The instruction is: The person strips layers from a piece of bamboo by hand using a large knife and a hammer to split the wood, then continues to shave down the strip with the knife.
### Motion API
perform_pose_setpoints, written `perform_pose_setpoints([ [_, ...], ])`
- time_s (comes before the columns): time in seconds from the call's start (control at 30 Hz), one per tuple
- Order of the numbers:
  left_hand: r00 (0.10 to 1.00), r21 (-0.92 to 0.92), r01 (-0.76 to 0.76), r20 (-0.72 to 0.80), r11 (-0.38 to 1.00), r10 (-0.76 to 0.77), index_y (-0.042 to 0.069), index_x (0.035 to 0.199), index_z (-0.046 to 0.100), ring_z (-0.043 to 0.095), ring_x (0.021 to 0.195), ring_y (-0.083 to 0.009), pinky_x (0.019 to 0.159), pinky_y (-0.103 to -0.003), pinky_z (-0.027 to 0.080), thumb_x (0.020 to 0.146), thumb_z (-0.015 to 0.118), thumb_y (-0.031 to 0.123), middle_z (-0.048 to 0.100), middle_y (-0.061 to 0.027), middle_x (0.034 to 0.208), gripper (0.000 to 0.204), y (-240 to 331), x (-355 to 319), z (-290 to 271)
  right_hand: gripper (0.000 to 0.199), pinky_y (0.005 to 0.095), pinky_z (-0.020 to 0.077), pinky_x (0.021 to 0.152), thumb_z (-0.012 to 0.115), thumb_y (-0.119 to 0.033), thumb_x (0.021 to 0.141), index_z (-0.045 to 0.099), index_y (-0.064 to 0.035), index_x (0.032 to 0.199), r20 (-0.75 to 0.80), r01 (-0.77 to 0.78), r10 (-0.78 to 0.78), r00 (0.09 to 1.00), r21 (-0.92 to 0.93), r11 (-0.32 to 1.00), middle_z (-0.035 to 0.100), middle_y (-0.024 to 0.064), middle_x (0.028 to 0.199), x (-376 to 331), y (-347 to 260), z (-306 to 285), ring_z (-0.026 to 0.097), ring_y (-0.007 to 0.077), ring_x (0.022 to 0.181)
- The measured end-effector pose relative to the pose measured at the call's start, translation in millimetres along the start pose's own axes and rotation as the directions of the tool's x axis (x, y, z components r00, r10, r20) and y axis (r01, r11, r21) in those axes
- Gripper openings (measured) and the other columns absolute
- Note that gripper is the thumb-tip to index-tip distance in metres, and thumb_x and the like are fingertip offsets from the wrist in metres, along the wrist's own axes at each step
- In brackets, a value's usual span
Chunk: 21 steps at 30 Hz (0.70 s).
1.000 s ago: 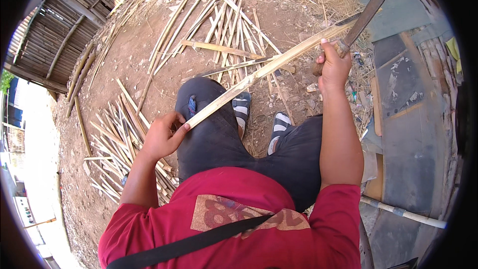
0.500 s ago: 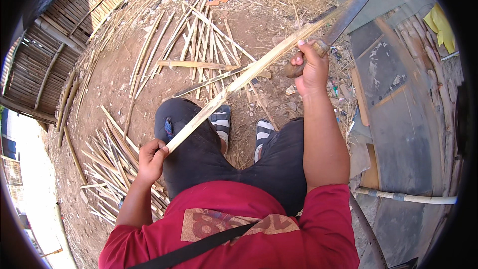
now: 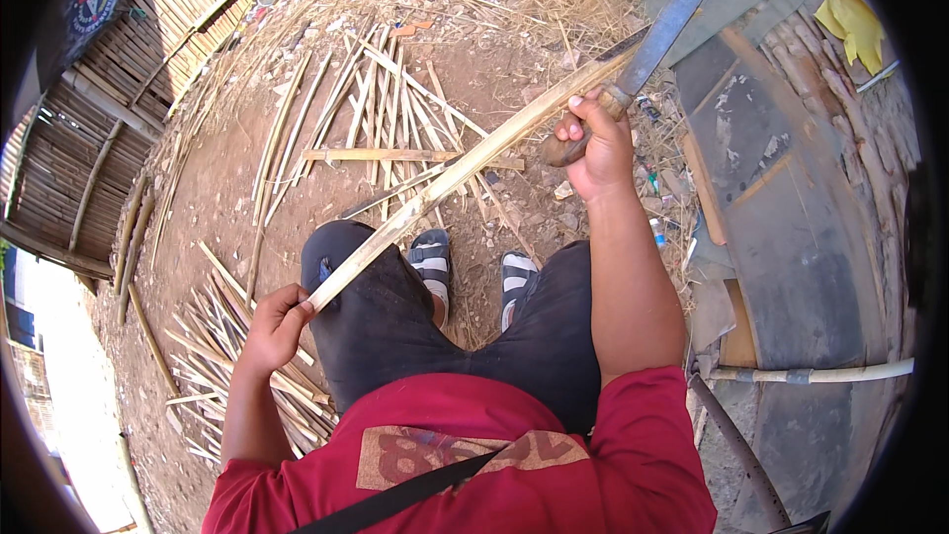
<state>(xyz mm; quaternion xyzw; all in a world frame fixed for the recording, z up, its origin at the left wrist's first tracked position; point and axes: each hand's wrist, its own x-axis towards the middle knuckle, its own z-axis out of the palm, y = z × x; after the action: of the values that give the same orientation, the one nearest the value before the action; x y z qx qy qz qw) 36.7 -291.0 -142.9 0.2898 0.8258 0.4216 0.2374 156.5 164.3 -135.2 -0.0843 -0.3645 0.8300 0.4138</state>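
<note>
Pale strip (image 3: pixel 473 160) fills left grip (image 3: pixel 279 324); right grip (image 3: pixel 603 146) holds knife (image 3: pixel 645 67), showing more blade face than earlier.

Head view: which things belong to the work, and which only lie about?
Belonging:
long pale bamboo strip, in left hand
grey-bladed, wooden-handled knife, in right hand
probably, piled pale bamboo strips

Lying about, apparently:
crumpled yellow sheet
dry tan straw
</note>
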Motion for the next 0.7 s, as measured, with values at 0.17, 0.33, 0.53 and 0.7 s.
perform_pose_setpoints([
  [0.17, 0.961, 0.366, -0.168, -0.145, 0.915, 0.234, -0.002, 0.080, 0.056, 0.049, 0.061, -0.0253, 0.059, -0.038, 0.040, 0.098, 0.060, 0.018, 0.050, -0.0155, 0.066, 0.027, 2, -1, 14, 0.022, 0.0307, 0.0462, 0.060, 0.072, -0.002, 0.090, 0.053, -0.0118, 0.096, 0.036, -0.038, 0.039, 0.999, -0.035, 0.999, 0.054, 0.0011, 0.075, -4, -1, 5, 0.052, 0.0117, 0.061],
  [0.33, 0.954, 0.360, -0.121, -0.214, 0.925, 0.208, -0.001, 0.074, 0.052, 0.043, 0.055, -0.0290, 0.055, -0.041, 0.035, 0.099, 0.067, 0.033, 0.046, -0.0172, 0.061, 0.045, -16, -7, 32, 0.022, 0.0335, 0.0478, 0.062, 0.078, -0.020, 0.093, 0.058, -0.0104, 0.094, -0.105, 0.054, -0.113, 0.988, -0.456, 0.888, 0.061, -0.0006, 0.076, -1, -5, 3, 0.055, 0.0104, 0.064],
  [0.53, 0.969, 0.052, -0.048, -0.239, 0.997, 0.059, 0.001, 0.077, 0.052, 0.040, 0.065, -0.0096, 0.057, -0.032, 0.036, 0.110, 0.050, 0.040, 0.047, 0.0016, 0.066, 0.051, -33, -3, 7, 0.040, 0.0353, 0.0490, 0.066, 0.078, -0.041, 0.092, 0.067, -0.0045, 0.101, 0.131, 0.227, -0.397, 0.908, -0.952, 0.205, 0.069, 0.0054, 0.079, 4, -30, -18, 0.063, 0.0181, 0.068],
  [0.7, 0.965, -0.105, 0.002, -0.260, 0.995, -0.029, 0.006, 0.077, 0.053, 0.039, 0.065, -0.0067, 0.057, -0.028, 0.033, 0.111, 0.048, 0.041, 0.046, 0.0052, 0.068, 0.049, -41, -5, -13, 0.038, 0.0431, 0.0514, 0.069, 0.078, -0.042, 0.089, 0.068, -0.0073, 0.103, 0.305, 0.325, -0.365, 0.879, -0.946, -0.008, 0.070, 0.0124, 0.081, -1, -30, -15, 0.069, 0.0336, 0.076],
])
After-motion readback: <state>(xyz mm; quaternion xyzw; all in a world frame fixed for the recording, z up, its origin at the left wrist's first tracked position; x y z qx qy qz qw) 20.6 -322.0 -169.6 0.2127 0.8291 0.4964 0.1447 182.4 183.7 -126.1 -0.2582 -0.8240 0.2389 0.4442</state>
